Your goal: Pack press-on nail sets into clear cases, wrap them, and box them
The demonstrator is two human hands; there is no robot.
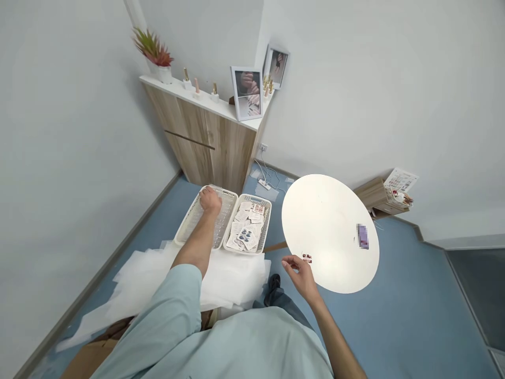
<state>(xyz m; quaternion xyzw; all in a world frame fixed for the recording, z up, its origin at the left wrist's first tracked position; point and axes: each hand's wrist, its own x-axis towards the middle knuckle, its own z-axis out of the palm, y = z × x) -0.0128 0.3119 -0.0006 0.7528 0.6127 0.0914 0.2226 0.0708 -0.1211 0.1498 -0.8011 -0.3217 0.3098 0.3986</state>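
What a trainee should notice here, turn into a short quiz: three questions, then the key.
1. Which of the person's hands is at the left basket?
2. True or false: the right basket holds a pile of white cards.
3. Fill in the blank: the front picture frame stands on top of the wooden-fronted ____.

Key: 1. The left hand. 2. True. 3. Cabinet.

Nail salon rm, prob.: polish btls (214, 97) atop wood cabinet (226, 142), framed pics (248, 95) of manicured hands.
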